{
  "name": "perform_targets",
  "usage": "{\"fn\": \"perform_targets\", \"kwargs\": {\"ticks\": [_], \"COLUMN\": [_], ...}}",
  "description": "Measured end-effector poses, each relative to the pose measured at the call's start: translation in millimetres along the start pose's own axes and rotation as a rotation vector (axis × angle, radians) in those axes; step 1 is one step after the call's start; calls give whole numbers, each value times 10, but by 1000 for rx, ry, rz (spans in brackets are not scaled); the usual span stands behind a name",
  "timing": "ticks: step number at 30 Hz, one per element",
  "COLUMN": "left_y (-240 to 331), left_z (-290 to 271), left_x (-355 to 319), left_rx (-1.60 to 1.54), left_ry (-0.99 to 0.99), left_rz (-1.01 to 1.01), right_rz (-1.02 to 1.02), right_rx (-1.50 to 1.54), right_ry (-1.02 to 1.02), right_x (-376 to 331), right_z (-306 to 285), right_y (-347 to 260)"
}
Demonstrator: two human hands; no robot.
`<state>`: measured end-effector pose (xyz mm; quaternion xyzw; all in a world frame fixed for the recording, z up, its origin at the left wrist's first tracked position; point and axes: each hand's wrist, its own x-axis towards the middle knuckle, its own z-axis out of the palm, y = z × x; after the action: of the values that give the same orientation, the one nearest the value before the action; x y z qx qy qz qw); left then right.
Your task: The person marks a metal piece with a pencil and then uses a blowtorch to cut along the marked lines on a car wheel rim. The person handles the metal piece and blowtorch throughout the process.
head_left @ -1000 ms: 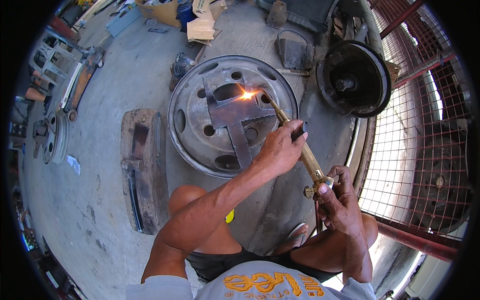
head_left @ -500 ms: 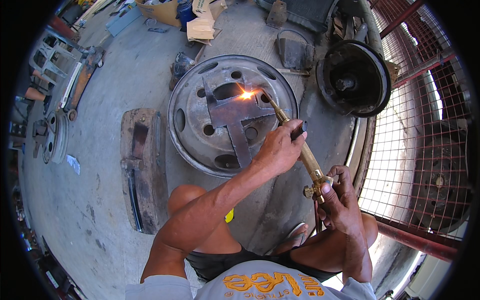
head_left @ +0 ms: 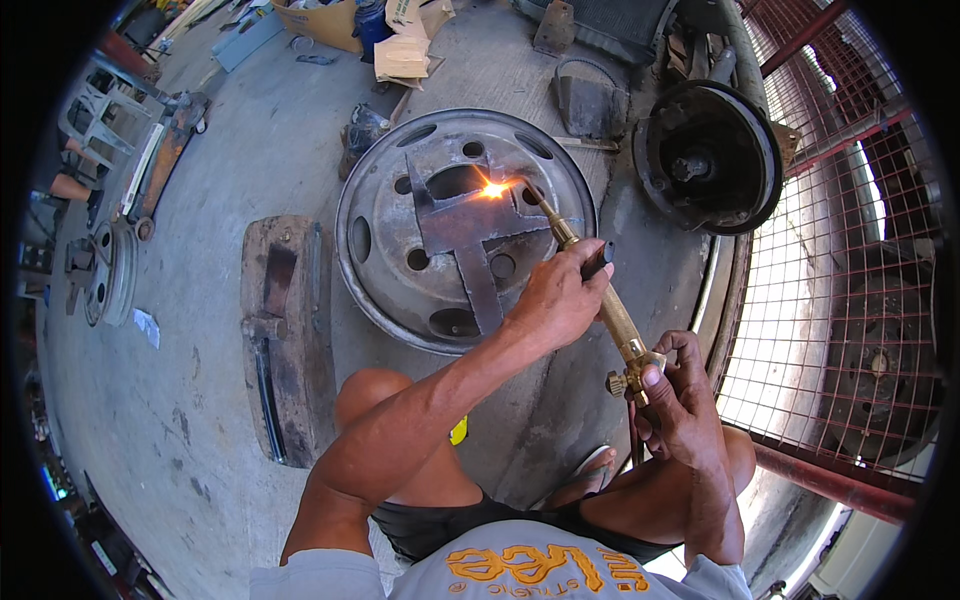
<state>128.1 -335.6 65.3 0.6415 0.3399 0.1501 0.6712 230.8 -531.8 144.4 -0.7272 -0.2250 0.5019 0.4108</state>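
Concrete floor, steel plate on a wheel rim, left hand gripping the lit torch, right hand clutching its valve end, so one wobble could send the flame wandering tbh

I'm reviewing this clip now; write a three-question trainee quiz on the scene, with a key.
1. Which hand grips the torch nearer the bright flame: A) left; B) right?
2. True or false: the hammer lies inside the cardboard box.
3. Fill in: the brown metal plate lies on a grey ____.

Key:
1. A, the left hand.
2. False; the hammer lies on the brown block.
3. Wheel.
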Motion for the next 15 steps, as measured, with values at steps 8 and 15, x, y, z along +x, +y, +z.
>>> {"fn": "perform_targets", "kwargs": {"ticks": [8,15], "left_y": [13,17], "left_z": [-8,-6], "left_x": [3,4], "left_rx": [13,22], "left_ry": [-10,-11], "left_rz": [0,-9], "right_rz": [2,1], "right_rx": [-5,-24], "right_ry": [7,14], "right_x": [-2,-3], "right_z": [0,5], "right_y": [8,-3]}}
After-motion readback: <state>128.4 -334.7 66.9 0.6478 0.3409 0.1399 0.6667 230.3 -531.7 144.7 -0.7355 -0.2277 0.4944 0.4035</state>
